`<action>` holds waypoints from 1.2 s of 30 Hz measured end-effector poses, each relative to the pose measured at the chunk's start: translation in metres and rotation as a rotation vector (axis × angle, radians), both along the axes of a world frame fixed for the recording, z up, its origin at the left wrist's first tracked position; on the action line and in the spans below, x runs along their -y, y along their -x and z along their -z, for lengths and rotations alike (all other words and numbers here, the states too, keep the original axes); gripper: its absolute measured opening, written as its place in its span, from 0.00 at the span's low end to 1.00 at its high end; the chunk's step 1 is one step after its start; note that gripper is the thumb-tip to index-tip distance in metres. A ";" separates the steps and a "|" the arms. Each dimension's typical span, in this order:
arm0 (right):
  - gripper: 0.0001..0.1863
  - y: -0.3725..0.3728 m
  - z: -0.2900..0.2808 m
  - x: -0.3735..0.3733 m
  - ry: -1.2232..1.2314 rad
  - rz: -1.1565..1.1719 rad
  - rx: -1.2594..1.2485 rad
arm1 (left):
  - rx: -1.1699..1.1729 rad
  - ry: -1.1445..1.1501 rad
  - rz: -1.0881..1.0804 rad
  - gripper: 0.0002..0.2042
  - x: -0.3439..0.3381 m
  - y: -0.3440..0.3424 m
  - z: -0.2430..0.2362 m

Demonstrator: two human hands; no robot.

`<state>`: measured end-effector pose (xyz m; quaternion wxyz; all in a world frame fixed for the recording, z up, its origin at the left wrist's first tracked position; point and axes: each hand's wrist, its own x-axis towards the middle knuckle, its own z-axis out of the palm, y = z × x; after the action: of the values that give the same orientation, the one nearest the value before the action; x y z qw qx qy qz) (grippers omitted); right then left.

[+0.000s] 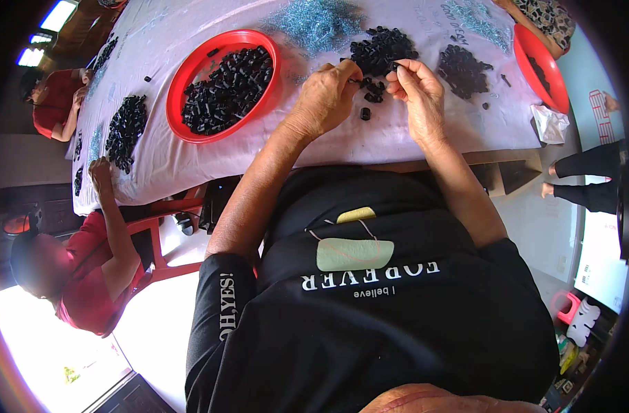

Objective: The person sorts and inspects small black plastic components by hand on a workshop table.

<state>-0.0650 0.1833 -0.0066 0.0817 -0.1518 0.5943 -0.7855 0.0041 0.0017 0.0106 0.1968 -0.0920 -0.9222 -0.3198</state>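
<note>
Over the white cloth, my left hand (325, 96) has its fingers curled and pinched, with what they hold too small to make out. My right hand (417, 96) pinches a small black piece (395, 67) between thumb and index finger. Around my fingertips lie a pile of small black plastic pieces (383, 48), a smaller cluster below it (373, 93) and a loose black piece (365, 113). Left of my hands is a red tray (173, 103) heaped with similar black pieces (225, 89). Clear bluish small parts (314, 24) form a pile at the back.
Cloth-covered table (273, 148) holds more black piles (125, 131), a dark heap (462, 72), a second red tray (555, 96) and a crumpled white bag (550, 125). Co-workers (84, 275) (53, 110) sit at left, another (541, 20) at upper right; someone's legs (583, 165) are at right.
</note>
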 end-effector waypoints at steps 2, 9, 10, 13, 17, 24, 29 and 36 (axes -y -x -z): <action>0.07 0.000 0.000 -0.001 -0.005 0.007 0.003 | 0.010 0.019 -0.009 0.07 -0.003 -0.002 -0.005; 0.08 0.001 0.000 -0.001 0.006 0.014 -0.005 | 0.012 -0.034 0.000 0.07 -0.001 -0.002 -0.004; 0.08 0.000 0.000 -0.001 0.005 0.027 0.001 | -0.010 -0.028 -0.005 0.07 -0.001 -0.001 -0.003; 0.08 0.001 0.001 -0.001 -0.020 0.036 0.009 | 0.018 -0.021 -0.010 0.06 -0.002 -0.002 -0.002; 0.08 0.001 0.001 -0.001 -0.013 0.023 0.004 | 0.086 -0.053 0.019 0.06 -0.003 -0.004 -0.007; 0.07 -0.001 0.000 0.000 -0.037 0.015 0.016 | 0.027 0.000 -0.020 0.07 -0.009 -0.003 -0.007; 0.07 -0.001 -0.001 0.000 -0.035 0.012 0.018 | 0.051 0.000 0.078 0.08 -0.014 -0.006 -0.009; 0.07 -0.001 -0.001 -0.001 -0.034 0.005 0.023 | 0.064 -0.055 0.033 0.06 -0.010 -0.006 -0.011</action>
<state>-0.0644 0.1840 -0.0056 0.0890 -0.1398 0.6070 -0.7772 0.0099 0.0116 0.0214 0.1644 -0.0915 -0.9174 -0.3508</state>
